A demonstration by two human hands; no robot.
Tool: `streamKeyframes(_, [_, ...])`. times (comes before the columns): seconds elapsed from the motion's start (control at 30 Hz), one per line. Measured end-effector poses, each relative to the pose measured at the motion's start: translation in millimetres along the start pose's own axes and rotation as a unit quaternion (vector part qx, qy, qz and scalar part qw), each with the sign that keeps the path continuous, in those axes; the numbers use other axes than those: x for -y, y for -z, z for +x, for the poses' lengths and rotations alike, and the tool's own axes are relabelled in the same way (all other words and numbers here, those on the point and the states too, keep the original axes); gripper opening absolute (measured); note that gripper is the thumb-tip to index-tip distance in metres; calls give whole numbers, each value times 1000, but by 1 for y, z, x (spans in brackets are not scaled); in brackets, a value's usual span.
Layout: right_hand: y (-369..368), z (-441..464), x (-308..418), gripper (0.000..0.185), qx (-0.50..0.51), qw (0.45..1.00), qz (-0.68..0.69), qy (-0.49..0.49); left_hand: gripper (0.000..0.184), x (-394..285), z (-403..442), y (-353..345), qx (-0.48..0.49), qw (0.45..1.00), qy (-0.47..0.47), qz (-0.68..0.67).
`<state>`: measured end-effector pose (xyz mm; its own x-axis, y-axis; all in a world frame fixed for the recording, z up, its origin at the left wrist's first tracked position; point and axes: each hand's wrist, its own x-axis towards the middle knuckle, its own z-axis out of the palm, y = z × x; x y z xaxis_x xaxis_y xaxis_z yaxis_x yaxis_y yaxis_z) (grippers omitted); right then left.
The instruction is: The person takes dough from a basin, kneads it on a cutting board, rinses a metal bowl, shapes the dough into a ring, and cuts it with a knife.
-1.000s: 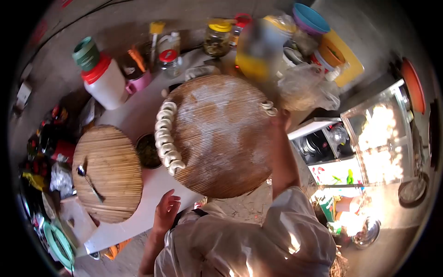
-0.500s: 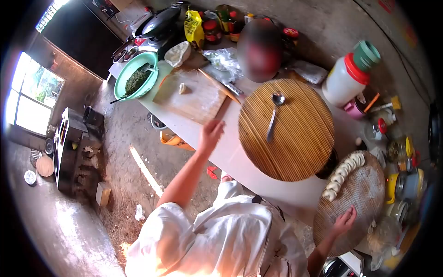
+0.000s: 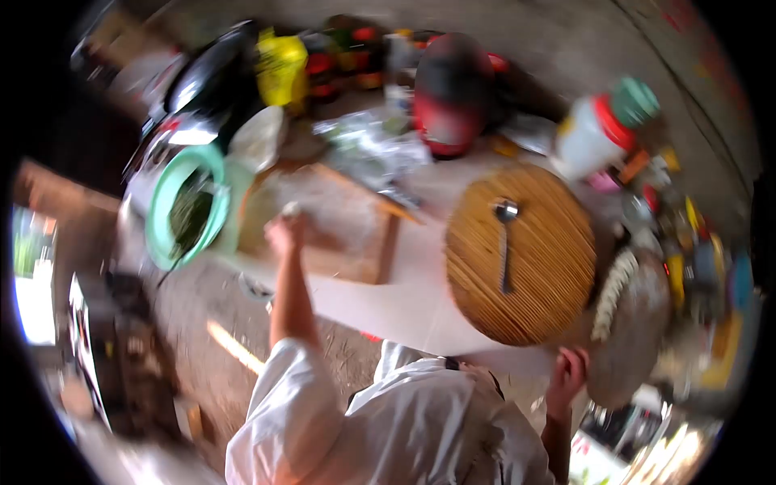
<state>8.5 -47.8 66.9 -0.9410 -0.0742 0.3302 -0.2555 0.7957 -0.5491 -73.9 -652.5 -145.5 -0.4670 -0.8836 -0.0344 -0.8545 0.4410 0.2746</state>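
Observation:
My left hand (image 3: 284, 234) is over the left part of the floured wooden board (image 3: 343, 263), its fingertips at a small pale piece of dough (image 3: 291, 208). Blur hides whether the fingers grip it. My right hand (image 3: 568, 373) is in the air by the table's front edge, fingers loosely apart and nothing seen in them. It is just left of a round floured board (image 3: 634, 347), which bears a curved row of several white dumplings (image 3: 614, 293). Between my hands lies a round slatted wooden tray (image 3: 485, 283) with a metal spoon (image 3: 506, 242) on it.
A rolling pin (image 3: 368, 194) lies along the floured board's back edge. Left of that board is a green basin (image 3: 153, 222) of chopped greens with a utensil. Plastic bags (image 3: 372, 141), a red and black appliance (image 3: 453, 105), a white jug (image 3: 586, 141) and several jars line the back and right.
My left hand has moved left and forward to the dough on the board. My right hand has come away from the dumpling board toward the left. The camera view has turned.

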Motion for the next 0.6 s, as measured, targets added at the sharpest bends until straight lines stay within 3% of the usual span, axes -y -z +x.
streamKeyframes(0.07, [3,5,32,12,-13,1000,-8,1,45,3,-3,8,-44,991,-121,45])
streamKeyframes(0.1, [-1,3,34,15,-5,999,26,-24,47,-32,-25,47,42,991,-93,82])
streamKeyframes(0.13, [-5,10,38,16,-10,999,31,1,42,-8,-1,25,32,988,-152,-4])
streamKeyframes(0.17, [-9,12,37,17,-8,999,38,-3,38,29,34,-24,70,949,-107,-288])
streamKeyframes(0.2, [-17,18,38,16,-27,998,62,1,33,27,42,-31,62,903,-97,-414])
streamKeyframes(0.23, [-15,33,42,13,-20,994,109,-2,34,3,28,1,112,944,8,-311])
streamKeyframes(0.27, [-12,29,49,11,-34,991,124,-32,36,11,8,-6,166,845,58,-504])
streamKeyframes(0.33, [-24,29,41,11,-52,984,173,-2,40,-13,-37,19,254,776,-1,-577])
streamKeyframes(0.37, [-22,32,46,11,-39,977,210,-3,40,-26,-63,41,265,775,-7,-574])
streamKeyframes(0.43, [-11,45,49,12,15,960,278,26,37,-71,-121,89,320,695,-103,-635])
streamKeyframes(0.5, [3,56,47,35,132,944,300,39,33,-104,-180,117,402,621,-179,-649])
streamKeyframes(0.53, [9,62,45,52,136,942,300,69,33,-122,-214,125,428,589,-196,-656])
streamKeyframes(0.6, [34,71,36,63,133,942,273,142,32,-158,-274,136,560,555,-293,-542])
